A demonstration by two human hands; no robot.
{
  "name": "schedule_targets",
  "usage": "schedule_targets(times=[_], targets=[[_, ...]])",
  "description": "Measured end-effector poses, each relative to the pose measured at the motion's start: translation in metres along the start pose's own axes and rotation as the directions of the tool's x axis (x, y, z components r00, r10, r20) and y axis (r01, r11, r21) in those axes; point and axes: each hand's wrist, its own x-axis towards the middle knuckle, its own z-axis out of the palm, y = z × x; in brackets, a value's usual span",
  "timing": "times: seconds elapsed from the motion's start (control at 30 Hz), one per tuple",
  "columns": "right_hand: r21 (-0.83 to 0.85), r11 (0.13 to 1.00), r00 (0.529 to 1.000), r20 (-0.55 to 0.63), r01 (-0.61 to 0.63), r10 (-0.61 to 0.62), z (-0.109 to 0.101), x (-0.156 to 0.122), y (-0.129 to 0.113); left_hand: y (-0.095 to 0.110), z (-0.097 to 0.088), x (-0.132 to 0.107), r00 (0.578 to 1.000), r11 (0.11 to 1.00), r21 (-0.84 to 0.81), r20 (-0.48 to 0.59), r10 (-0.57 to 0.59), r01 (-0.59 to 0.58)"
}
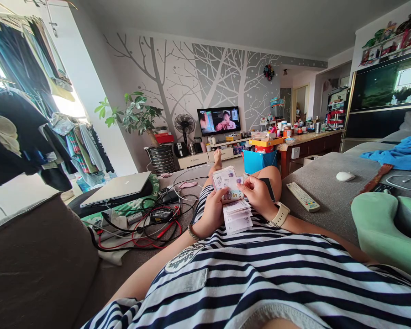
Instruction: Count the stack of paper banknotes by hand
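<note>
I am lying back on a grey sofa in a striped shirt. My left hand (213, 211) is closed round a thick stack of banknotes (233, 201), gripping it from the left side. My right hand (258, 194), with a pale watch on its wrist, pinches the top note near the stack's upper right edge. The lower notes fan out over my lap. A dark phone (269, 187) lies just behind my right hand, partly hidden.
A remote control (303, 197) and a white mouse (345, 176) lie on the sofa to the right, near a green cushion (380, 224). On the left are a laptop (118, 188) and tangled cables (150, 224). A television (219, 120) plays ahead.
</note>
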Motion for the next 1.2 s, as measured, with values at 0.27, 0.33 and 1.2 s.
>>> schedule_targets(times=[0.27, 0.33, 1.2], targets=[[0.010, 1.000, 1.000, -0.008, 0.014, -0.014, 0.000, 0.001, 0.002, -0.001, -0.001, 0.004, 0.999, 0.998, -0.056, -0.008, -0.042, 0.042], [0.031, 0.999, 1.000, -0.002, 0.029, -0.029, 0.000, 0.001, 0.001, -0.002, 0.000, 0.005, 0.998, 0.995, -0.091, -0.029, -0.050, 0.047], [0.047, 0.992, 0.985, 0.124, 0.118, -0.123, -0.002, -0.008, -0.018, 0.004, 0.005, 0.001, 0.996, 1.000, 0.021, -0.088, 0.007, -0.005]])
